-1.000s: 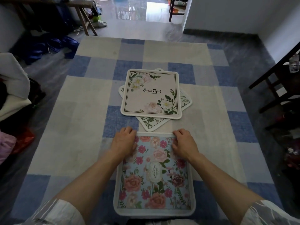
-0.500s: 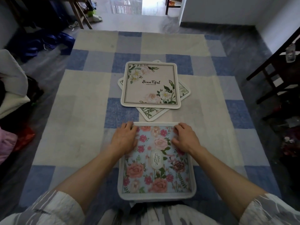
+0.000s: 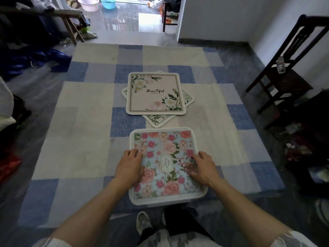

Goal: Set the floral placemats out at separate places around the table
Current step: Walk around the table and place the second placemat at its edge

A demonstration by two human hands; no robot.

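A blue placemat with pink roses lies flat at the near edge of the checked tablecloth. My left hand rests palm down on its left side, and my right hand lies on its right side, fingers spread. Neither hand grips it. Beyond it, at the table's middle, a cream placemat printed "Beautiful" lies on top of a second white floral placemat, which is turned at an angle and mostly hidden.
A dark wooden chair holding a small bottle stands at the right. Clothes and bags crowd the left side. My shoe shows on the floor below the table's near edge. Basins stand on the floor in the doorway beyond.
Both hands slid back from the blue placemat's far edge to its middle. The camera rose and pulled back, so more of the room and my shoe show.
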